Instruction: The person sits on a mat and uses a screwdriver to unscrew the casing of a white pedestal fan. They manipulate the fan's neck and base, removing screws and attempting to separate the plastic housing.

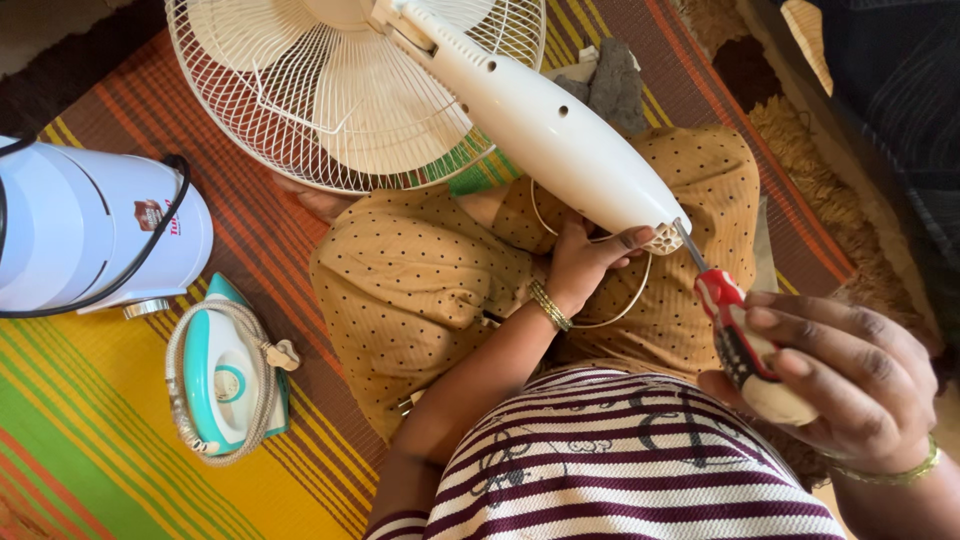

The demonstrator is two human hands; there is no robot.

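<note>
at the stand's (545, 130) near end, right hand (850, 385) grips the screwdriver (735, 330) angled up-left into it; left hand (585, 262) clasps underneath

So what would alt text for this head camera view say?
A seated person's right hand drives a red-handled screwdriver into the end of a white fan stem, steadied by the left hand. An iron lies on the striped mat.

White appliance with black cord (90, 225), teal-white iron (225, 375) on striped mat (70, 430); grey cloth (612, 85).
</note>
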